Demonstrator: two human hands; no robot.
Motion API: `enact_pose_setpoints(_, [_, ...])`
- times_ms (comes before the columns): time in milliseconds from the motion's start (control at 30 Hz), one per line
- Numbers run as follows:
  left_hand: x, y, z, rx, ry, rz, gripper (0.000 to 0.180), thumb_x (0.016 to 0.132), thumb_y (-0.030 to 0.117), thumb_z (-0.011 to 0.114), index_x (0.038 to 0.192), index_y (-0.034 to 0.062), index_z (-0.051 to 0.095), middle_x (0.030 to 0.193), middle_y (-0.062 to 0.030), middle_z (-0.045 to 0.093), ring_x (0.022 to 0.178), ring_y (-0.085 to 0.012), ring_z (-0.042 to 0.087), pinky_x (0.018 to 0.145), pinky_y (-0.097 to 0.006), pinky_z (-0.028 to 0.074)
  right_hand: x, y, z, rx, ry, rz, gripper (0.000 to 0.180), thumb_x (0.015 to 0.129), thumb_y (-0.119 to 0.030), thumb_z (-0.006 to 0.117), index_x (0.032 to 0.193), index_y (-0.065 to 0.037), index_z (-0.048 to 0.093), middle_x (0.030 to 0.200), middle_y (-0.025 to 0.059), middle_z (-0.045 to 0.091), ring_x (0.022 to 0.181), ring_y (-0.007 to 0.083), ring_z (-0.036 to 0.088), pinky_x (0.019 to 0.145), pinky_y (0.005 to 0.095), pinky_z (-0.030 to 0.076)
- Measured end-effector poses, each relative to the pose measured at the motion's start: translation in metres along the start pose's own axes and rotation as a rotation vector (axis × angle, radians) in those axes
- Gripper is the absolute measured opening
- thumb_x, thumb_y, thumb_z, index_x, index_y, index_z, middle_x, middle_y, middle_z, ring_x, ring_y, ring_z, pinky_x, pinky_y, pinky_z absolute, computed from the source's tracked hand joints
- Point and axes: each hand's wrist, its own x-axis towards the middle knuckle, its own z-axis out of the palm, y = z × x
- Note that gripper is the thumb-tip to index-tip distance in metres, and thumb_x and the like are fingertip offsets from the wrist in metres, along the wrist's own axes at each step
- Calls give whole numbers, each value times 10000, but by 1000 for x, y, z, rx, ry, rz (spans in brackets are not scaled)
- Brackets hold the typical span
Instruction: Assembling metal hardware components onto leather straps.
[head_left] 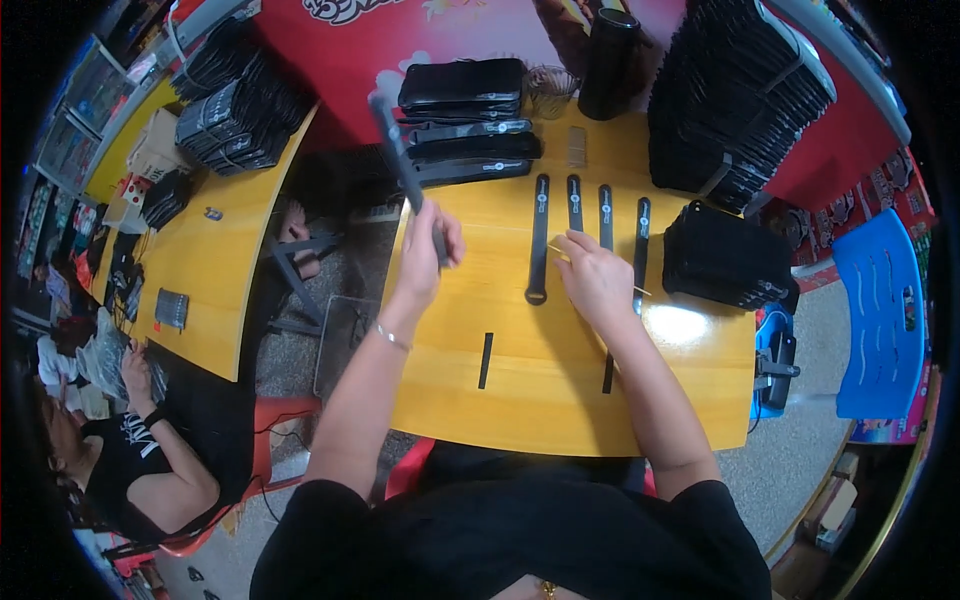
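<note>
My left hand [428,255] is raised over the table's left side, fingers closed around a long dark strap [396,150] that points up and away. My right hand [597,280] is low over the middle of the table, its fingers pinched on a thin yellowish stick [559,251], whose other end shows past the wrist side. Beneath and around it lie several flat black straps with pale printed marks: one strap [539,240] just left of the hand, another strap [641,235] to its right. Short black strips, one left [486,360] and one right [608,374], lie nearer me.
Black zipped cases [462,90] stand at the back left, beside a wire-like cup [552,92] and a black cylinder [609,66]. Tall bundled black stacks [735,105] and a lower black stack [728,255] occupy the right. A blue chair [880,315] stands beyond. A co-worker [150,450] sits at the left table.
</note>
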Motion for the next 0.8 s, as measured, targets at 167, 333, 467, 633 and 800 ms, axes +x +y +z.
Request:
enact_pose_setpoints(167, [-74,-9,-1,-415,-112,-129,239,988,348,262,905,146,361,681,-43,434,532,-178,526,397,-248,374,-13,1,5,-27,-68,36,275,807,-196,663,1052,-71,661,1149,35,633,826,233,671,693,319,543])
enact_pose_setpoints(333, [-125,-7,5,-452,-54,-211,224,1003,343,269,1035,155,387,769,-56,463,602,-188,555,391,-255,402,-21,-9,7,6,59,8,286,800,-204,669,1059,-82,661,1157,32,630,821,231,672,689,313,543])
enact_pose_setpoints(467, [-145,3,15,-428,-45,-207,258,1019,222,299,1261,145,342,918,-76,498,803,-215,616,537,-292,536,-25,-16,9,62,35,-131,274,791,-210,674,1044,-104,669,1115,15,648,821,225,668,700,328,541])
enact_pose_setpoints(633, [-154,5,18,-483,-96,-222,314,991,111,390,1299,128,329,1020,-80,500,1008,-283,607,795,-355,567,-29,-12,1,60,7,-109,243,803,-203,658,1027,-109,673,1046,18,666,830,221,665,707,344,536])
enact_pose_setpoints(800, [-159,22,27,-533,-83,-189,368,959,50,459,1302,101,336,1047,-72,494,1112,-330,570,896,-387,545,-41,-46,-49,507,-58,21,230,880,-156,581,1087,-92,656,909,104,665,754,291,649,670,372,524])
